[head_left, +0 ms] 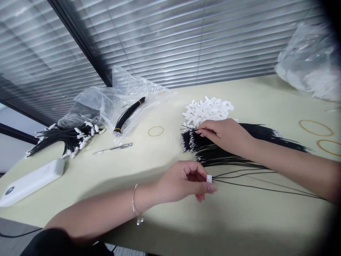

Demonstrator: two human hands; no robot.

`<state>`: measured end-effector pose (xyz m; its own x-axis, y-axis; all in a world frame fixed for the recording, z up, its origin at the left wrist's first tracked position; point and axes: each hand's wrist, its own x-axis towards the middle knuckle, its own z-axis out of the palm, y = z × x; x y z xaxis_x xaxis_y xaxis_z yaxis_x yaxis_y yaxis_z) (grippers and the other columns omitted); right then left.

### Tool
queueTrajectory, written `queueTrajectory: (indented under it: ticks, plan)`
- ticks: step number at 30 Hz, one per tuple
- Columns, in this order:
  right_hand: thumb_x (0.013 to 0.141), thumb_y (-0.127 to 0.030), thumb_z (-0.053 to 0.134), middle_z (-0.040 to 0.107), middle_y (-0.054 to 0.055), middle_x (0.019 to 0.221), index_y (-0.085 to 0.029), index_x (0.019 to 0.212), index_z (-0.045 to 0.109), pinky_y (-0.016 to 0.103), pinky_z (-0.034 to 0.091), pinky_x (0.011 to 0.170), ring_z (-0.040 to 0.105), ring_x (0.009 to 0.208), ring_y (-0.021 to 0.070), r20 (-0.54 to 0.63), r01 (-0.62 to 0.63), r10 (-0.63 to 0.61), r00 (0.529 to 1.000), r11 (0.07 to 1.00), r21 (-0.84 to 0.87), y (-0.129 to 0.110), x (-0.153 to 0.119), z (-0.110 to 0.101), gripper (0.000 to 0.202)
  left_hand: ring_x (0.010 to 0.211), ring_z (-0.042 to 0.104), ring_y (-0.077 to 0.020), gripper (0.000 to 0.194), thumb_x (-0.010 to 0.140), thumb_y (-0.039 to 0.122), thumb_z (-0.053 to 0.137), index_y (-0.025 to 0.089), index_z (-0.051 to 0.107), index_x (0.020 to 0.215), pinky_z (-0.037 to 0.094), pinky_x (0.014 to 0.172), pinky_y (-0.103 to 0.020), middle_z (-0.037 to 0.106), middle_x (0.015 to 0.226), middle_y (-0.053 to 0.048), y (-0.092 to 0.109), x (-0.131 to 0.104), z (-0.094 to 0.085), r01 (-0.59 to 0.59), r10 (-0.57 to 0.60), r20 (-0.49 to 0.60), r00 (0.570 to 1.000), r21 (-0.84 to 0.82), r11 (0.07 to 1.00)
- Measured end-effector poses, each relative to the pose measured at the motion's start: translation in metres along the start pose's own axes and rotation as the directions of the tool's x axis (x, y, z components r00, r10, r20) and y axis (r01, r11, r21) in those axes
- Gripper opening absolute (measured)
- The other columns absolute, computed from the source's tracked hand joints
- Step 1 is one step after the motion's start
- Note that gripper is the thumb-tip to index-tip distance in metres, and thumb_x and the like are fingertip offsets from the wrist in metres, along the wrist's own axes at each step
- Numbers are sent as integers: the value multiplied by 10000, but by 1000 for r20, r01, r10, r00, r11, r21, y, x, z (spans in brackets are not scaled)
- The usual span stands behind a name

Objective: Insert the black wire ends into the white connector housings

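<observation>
Above the surface, the left grip pinches a connector, best kept steady. The right grip pinches among wires.

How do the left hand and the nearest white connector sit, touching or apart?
Touching. The head view shows the left hand gripping the white connector, thumb against its edge.

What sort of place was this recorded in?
Probably an office or light workroom: slatted blinds line the far side, and a pale table holds piled white plastic pieces and many black wires.
</observation>
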<state>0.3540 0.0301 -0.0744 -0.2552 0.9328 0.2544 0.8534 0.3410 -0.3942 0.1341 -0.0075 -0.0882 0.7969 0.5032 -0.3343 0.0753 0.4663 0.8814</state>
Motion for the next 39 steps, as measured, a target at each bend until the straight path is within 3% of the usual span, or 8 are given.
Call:
queueTrajectory:
  ticks: [5,8,12,15,18,20,29,39]
  plan:
    - [979,-342,434,788,34,959,-217,993,656,324,539,755,737,879,203,-18,-35,37,999,994,103,-1,3,1,255,531,617,-71,383,674,371,886,115,616,766,518,555,-229,689,709,-5,-1,1,-1,-32,32,0,999,-24,999]
    - [964,-337,445,760,69,1102,-215,999,665,368,517,824,703,992,240,-103,1,11,995,993,116,-8,2,-14,254,531,618,-83,388,691,369,879,125,617,840,525,556,-241,685,694,5,1,1,-1,-78,73,-52,996,-93,993]
    - [927,-386,537,725,0,785,-243,878,669,294,438,610,644,686,168,-168,-63,102,980,974,220,-31,-23,-50,200,575,656,-116,444,685,336,889,154,590,958,534,576,-253,715,705,-5,4,2,-2,-102,72,-153,986,-197,975]
    - [884,-410,592,648,-42,623,-260,758,692,258,337,483,528,525,119,73,-82,64,995,958,275,-50,-52,-59,220,601,674,-130,453,673,339,897,151,589,946,536,598,-263,723,713,-17,4,3,-3,-100,66,-166,984,-208,973]
    - [888,-366,524,616,-24,598,-232,715,694,250,353,504,498,542,122,348,-141,17,937,932,334,-60,-69,-44,277,635,677,-127,435,690,346,887,151,605,959,509,609,-250,717,714,-10,4,4,-3,-122,90,-164,982,-200,972]
    - [855,-341,521,602,-16,598,-209,712,687,246,346,507,482,550,121,421,-223,61,905,911,347,-59,-70,-31,256,673,669,-105,396,709,326,877,152,617,951,468,622,-220,715,726,-2,3,3,-2,-162,127,-187,974,-188,969]
    - [713,-329,608,507,-25,546,-214,619,638,245,284,456,384,504,113,498,-482,228,837,737,473,-48,-59,-22,151,748,655,-78,337,729,246,865,161,705,1013,451,784,-243,739,773,9,-1,1,-4,-153,107,-191,976,-241,958]
    - [694,-326,577,565,-5,548,-227,616,650,254,327,451,457,512,139,428,-424,247,869,818,389,-47,-58,-21,145,794,650,-88,178,725,202,860,141,752,853,510,786,-249,738,871,-18,-2,6,-7,-140,95,-172,981,-274,951]
